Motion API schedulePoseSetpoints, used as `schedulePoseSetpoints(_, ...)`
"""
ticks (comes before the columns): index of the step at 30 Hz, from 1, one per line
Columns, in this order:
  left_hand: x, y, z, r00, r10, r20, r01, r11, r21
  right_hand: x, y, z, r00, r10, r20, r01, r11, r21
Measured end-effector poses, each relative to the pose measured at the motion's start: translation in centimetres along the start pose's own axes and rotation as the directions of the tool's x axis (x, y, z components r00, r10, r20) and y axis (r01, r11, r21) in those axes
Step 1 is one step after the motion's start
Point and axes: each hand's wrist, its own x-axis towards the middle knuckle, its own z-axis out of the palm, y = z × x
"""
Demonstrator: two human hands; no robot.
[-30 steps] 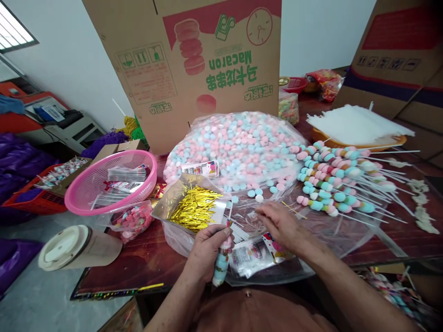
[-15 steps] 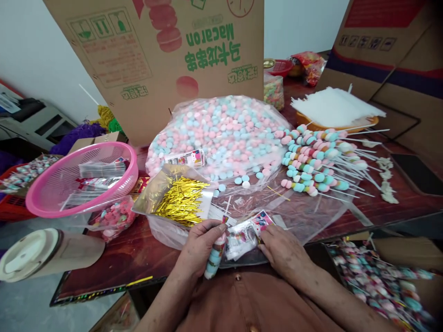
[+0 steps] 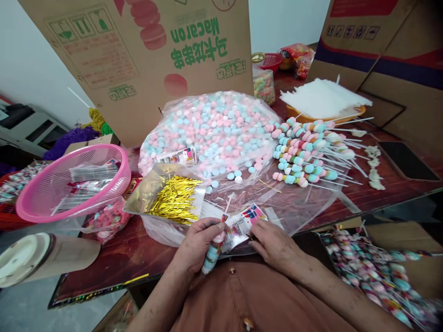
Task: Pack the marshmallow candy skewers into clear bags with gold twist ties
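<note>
L hand (image 3: 204, 239): thumb + fingers clamping wrapped candy stick (image 3: 212, 256), holding it tilted at tabletop's (image 3: 116, 258) front edge.
R hand (image 3: 277, 245): touching printed wrappers (image 3: 244, 221) nr same edge; can't tell if fingers are gripping.
Gold ties (image 3: 175, 201): sitting in bag (image 3: 139, 196), L of wrappers.
Candy skewers (image 3: 304, 157): lying piled twd tabletop's R edge.

From my remote post I see the left forearm (image 3: 162, 290) and right forearm (image 3: 339, 293) angle inward, bare. The left hand (image 3: 200, 240) is clenched, thumb against the bent index finger; the right hand (image 3: 275, 242) shows its back, fingers curled down.
</note>
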Motion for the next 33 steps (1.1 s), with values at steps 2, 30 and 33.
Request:
schedulePoseSetpoints(2,-0.1,0.2,-0.1,1.000,0.006,-0.014,-0.006,1.000,-0.003,-0.3,-0.1,1.0,1.000,-0.019,-0.011,0.018,0.999,-0.036)
schedulePoseSetpoints(30,0.6,1.5,1.0,0.989,0.126,-0.082,-0.143,0.957,-0.253,3.1,-3.1,-5.7,0.915,0.112,-0.386,0.211,0.684,0.698)
schedulePoseSetpoints(33,0.3,1.3,1.3,0.985,0.171,-0.010,-0.170,0.967,-0.191,4.2,-4.3,-5.1,0.944,-0.083,-0.318,0.294,0.648,0.703)
